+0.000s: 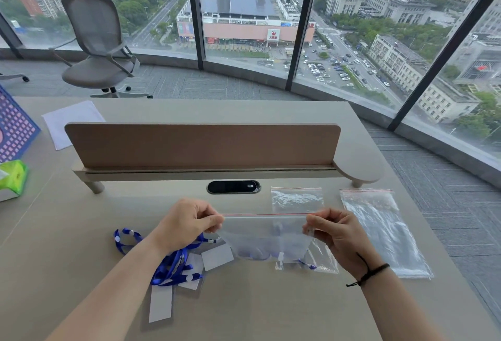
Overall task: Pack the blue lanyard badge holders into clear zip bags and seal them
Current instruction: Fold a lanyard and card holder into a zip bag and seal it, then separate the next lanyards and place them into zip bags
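Left hand (pixel 189 221) and right hand (pixel 336 228) each pinch a top corner of the filled zip bag (pixel 265 237), at 6 o'clock from the cable port (pixel 233 186). Film is light, limp, slippery (grip at the zip strip).

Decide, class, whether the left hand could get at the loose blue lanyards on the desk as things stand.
Probably yes, but not at once. The blue lanyards lie just under the left hand with nothing between them, yet that hand and the right hand each pinch an end of the held zip bag, so one grip must let go first.
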`<action>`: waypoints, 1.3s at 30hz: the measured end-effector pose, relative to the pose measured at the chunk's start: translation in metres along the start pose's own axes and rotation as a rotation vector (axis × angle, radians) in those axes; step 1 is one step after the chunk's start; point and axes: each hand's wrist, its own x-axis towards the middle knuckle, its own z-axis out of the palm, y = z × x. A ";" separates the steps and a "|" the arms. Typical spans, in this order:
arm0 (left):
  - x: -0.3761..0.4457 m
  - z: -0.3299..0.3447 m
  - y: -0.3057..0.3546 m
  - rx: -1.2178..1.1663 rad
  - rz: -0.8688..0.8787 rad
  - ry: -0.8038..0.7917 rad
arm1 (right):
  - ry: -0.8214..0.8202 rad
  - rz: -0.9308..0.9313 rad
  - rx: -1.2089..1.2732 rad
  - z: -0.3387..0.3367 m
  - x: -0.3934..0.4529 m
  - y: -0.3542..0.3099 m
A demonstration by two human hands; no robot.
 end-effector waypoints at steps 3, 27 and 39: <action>0.004 0.005 0.010 -0.114 -0.024 -0.072 | -0.012 0.038 0.001 -0.016 -0.006 -0.003; 0.214 0.200 -0.029 0.112 -0.212 0.102 | 0.453 0.120 -0.413 -0.145 0.226 0.060; 0.217 0.285 -0.087 0.703 -0.187 -0.254 | -0.107 -0.040 -1.459 -0.150 0.227 0.144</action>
